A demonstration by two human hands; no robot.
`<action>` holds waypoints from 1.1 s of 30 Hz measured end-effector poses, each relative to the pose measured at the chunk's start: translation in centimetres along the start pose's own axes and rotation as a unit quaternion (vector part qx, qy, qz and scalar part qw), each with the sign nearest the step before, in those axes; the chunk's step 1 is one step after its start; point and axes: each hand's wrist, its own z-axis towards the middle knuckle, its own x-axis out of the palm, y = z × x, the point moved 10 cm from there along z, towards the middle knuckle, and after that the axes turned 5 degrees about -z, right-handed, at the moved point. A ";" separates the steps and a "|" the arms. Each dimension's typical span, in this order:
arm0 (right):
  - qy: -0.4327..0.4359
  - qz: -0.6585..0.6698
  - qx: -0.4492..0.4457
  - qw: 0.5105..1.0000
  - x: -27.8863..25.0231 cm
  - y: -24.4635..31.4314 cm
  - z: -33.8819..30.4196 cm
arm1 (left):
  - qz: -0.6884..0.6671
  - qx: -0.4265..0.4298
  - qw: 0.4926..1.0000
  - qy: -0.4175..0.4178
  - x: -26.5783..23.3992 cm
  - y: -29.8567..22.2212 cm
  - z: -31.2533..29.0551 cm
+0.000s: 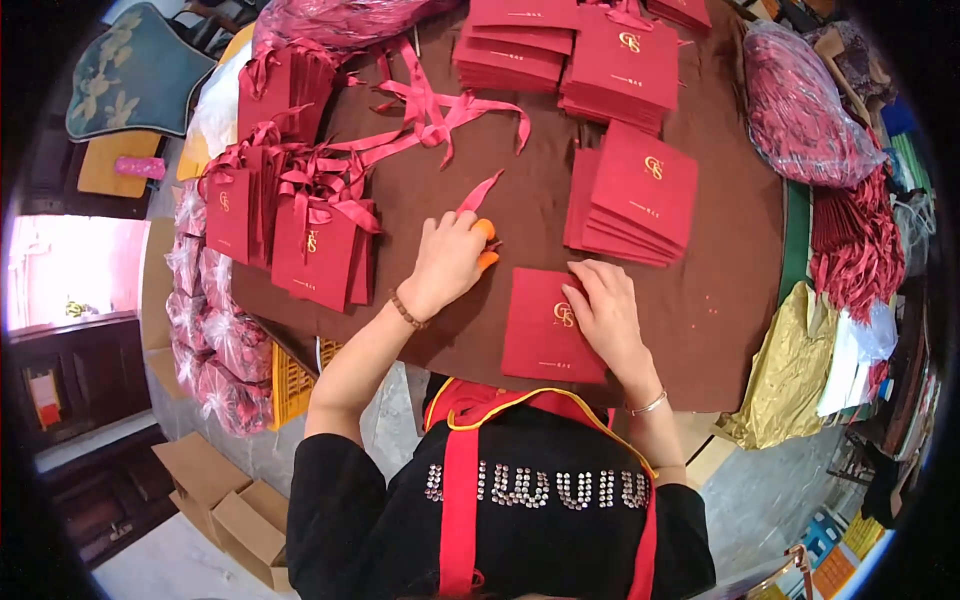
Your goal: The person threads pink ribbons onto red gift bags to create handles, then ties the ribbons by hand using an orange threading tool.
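A flat red paper gift bag (545,340) with a gold emblem lies on the brown-covered table in front of me. My right hand (610,308) rests on its upper right part, fingers stretched out and thumb apart. Left of the bag, my left hand (450,260) is closed round orange-handled scissors (485,229); the orange loops show beside its fingers, and most of the tool is hidden. A red ribbon end (480,192) sticks out just beyond that hand. Whether the fingers also touch the ribbon is hidden.
Stacked red bags (640,190) lie ahead on the right, with more piles (620,60) farther back. Ribboned bags (315,245) stand at the left. Loose red ribbons (430,110) cross the brown cloth (730,300). Plastic-wrapped bundles (810,105) and cardboard boxes (225,490) surround the table.
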 end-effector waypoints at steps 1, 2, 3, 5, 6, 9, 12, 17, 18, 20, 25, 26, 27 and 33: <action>0.013 -0.007 -0.006 1.000 0.2 0.2 0.1 | -0.035 -0.004 0.999 -0.003 0.0 0.3 -0.2; 0.026 -0.015 -0.013 0.999 0.6 0.4 0.2 | -0.071 -0.009 0.997 -0.006 0.1 0.6 -0.5; 0.028 -0.016 -0.007 0.999 0.7 0.2 0.3 | -0.077 -0.014 0.997 -0.027 -0.1 0.8 -0.8; 0.033 -0.031 -0.021 0.999 1.0 0.4 0.2 | -0.114 -0.011 0.992 -0.049 -0.4 0.5 -1.6; 0.037 -0.031 -0.016 0.999 1.1 0.5 0.2 | -0.146 -0.012 0.986 -0.075 -1.1 0.5 -1.9; 0.042 -0.053 -0.014 0.998 0.6 1.1 0.1 | -0.274 -0.076 0.959 -0.013 -0.9 0.2 -2.6; 0.069 -0.061 -0.011 0.996 1.2 1.5 -0.7 | -0.383 -0.119 0.915 0.043 0.3 -1.6 -3.9; 0.085 -0.010 -0.022 0.996 1.3 2.9 -1.7 | -0.357 -0.076 0.931 0.009 0.9 -3.5 -5.0; 0.086 -0.010 -0.021 0.996 1.1 3.1 -1.8 | -0.358 -0.077 0.931 0.010 0.9 -3.6 -5.1; 0.055 -0.011 -0.039 0.998 0.1 3.8 -1.9 | -0.338 -0.072 0.938 -0.004 0.7 -3.6 -5.3; 0.139 0.070 0.044 0.987 1.0 2.4 -2.7 | -0.340 -0.069 0.938 -0.024 -0.6 -4.0 -5.7; 0.166 0.134 0.086 0.973 1.6 1.5 -2.9 | -0.335 -0.063 0.940 -0.023 -0.7 -4.2 -5.7; 0.165 0.135 0.088 0.973 1.5 0.9 -2.6 | -0.335 -0.062 0.940 -0.021 -0.6 -4.4 -5.8; 0.298 0.240 0.175 0.907 4.7 -1.4 -3.0 | -0.318 -0.052 0.946 -0.030 -0.3 -5.1 -6.1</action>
